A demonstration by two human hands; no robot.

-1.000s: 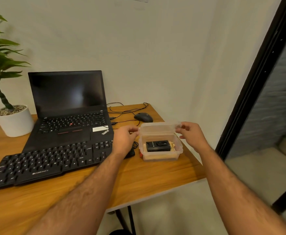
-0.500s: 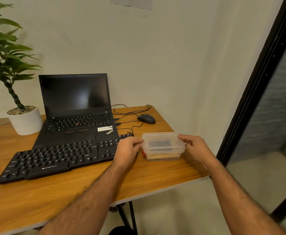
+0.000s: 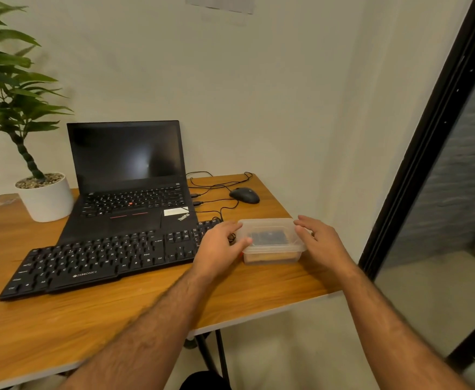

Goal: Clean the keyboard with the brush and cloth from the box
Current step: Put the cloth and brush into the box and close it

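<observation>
Box [image 3: 270,241], clear plastic with its lid on, sat on the table [image 3: 61,327] near the right front corner, just right of the keyboard [image 3: 104,260]. Something dark showed through the lid, too blurred to name, with a tan layer under it. The box lay between the two hands. The left hand [image 3: 219,247] was at its left side, thumb lying along the lid's near left edge and fingers reaching toward the far left corner; the fingers were only loosely bent, touching the rim rather than clearly gripping it. The right hand [image 3: 319,243] was at the right side, fingers spread and fairly straight, tips at the lid's far right corner; whether they pressed on it or hovered just above I could not tell. Both forearms came in from the bottom edge.

The keyboard, black, lay slanted across the table, its right end partly hidden behind the left hand. Behind it stood an open laptop [image 3: 129,181] with a dark screen. A mouse [image 3: 244,195] rested behind the box, well apart, its cable looping toward the laptop. A potted plant [image 3: 44,195] stood at the far left, beside the laptop.
</observation>
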